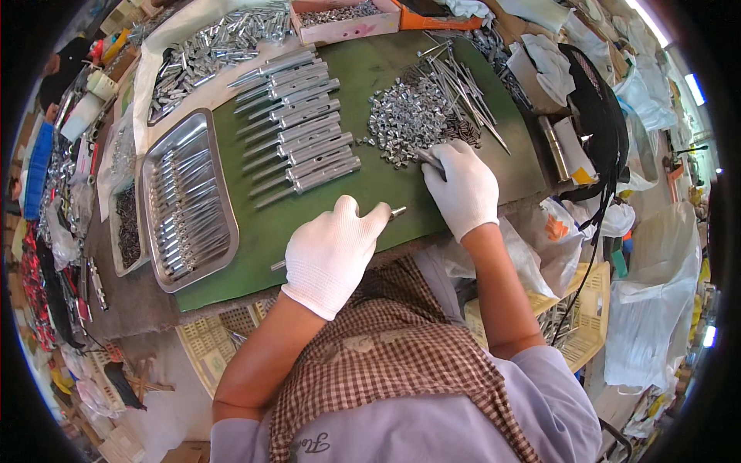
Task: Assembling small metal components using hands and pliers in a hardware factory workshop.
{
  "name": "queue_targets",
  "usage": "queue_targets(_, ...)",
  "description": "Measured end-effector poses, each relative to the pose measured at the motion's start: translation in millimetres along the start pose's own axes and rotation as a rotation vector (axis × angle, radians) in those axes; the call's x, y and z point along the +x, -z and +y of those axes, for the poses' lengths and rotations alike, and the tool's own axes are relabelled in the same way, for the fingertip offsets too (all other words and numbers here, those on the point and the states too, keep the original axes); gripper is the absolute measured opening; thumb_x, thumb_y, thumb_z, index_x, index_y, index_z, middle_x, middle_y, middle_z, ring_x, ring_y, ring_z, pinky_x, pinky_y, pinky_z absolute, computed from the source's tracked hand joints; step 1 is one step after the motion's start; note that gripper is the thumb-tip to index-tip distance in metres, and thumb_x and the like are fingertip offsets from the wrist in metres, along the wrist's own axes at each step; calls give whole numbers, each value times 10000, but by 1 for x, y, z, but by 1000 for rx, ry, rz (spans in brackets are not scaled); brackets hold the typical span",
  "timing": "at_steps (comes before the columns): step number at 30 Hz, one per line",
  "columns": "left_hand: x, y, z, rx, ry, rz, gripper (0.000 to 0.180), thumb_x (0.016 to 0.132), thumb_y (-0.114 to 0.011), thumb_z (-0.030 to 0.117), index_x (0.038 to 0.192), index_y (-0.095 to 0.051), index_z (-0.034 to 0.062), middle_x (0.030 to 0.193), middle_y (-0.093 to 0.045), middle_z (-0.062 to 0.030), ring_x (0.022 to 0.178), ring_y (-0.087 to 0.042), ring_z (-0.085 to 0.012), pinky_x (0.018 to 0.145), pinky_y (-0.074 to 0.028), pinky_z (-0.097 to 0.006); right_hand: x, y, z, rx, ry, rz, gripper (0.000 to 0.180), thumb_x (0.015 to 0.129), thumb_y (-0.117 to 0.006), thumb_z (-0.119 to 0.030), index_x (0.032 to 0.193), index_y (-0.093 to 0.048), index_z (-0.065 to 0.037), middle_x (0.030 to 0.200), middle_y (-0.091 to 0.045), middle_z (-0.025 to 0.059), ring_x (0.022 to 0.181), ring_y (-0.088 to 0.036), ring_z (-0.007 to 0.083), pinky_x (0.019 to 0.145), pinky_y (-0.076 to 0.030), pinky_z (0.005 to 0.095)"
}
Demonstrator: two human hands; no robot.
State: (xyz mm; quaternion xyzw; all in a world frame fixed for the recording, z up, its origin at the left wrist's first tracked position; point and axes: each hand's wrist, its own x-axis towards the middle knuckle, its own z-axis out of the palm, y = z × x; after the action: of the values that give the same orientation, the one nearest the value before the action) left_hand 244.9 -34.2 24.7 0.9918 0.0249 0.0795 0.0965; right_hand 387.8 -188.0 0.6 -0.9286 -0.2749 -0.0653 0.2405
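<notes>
My left hand (332, 251), in a white glove, is closed round a slim metal rod (398, 211). One end of it sticks out past my thumb and the other shows below my fingers. My gloved right hand (466, 189) is at the near edge of a heap of small silver metal fittings (397, 123). Its fingers pinch a short silver metal piece (429, 159) whose kind I cannot make out. Small dark screws (463, 133) and long thin metal pins (478, 96) lie beside the heap. Left of it, several pointed metal tubes (297, 131) form a slanting row.
A green mat (224, 287) covers the table. On the left stands a steel tray (233, 224) of pointed metal parts. Behind are loose metal tubes (224, 46) and a pink box (347, 29) of small parts. A black bag (598, 116) sits at the right.
</notes>
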Motion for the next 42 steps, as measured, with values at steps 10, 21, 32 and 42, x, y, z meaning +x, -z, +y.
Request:
queue_targets(10,-1,2,1,-15,38,-59,182,895,-624,228,1076,-646,230,789,-542,-77,614,-619,-258,518,-487,-391,-26,27,-22,355,136,-312,144,830,-706,-181,909,-667,-67,836,-634,134,774,-630,342,704,-509,408)
queue_targets(21,-2,0,-1,-55,44,-50,193,905,-617,255,1091,-646,212,797,-559,-75,618,-637,-269,523,-515,-389,-25,9,-28,291,178,-175,162,838,-719,-194,914,-671,-59,843,-649,120,784,-642,332,704,-515,407)
queue_targets(32,0,0,0,-25,66,-100,174,893,-637,257,1066,-632,234,771,-548,-74,580,-629,-262,493,-511,-384,1,-4,-10,30,43,13,164,802,-735,-219,894,-692,-90,871,-640,93,794,-637,312,696,-506,391)
queue_targets(42,0,4,4,6,99,-124,176,893,-641,279,1066,-630,248,754,-546,-75,583,-631,-262,486,-506,-385,2,8,-7,104,111,-127,149,807,-710,-184,905,-677,-77,868,-642,99,796,-644,322,695,-512,399)
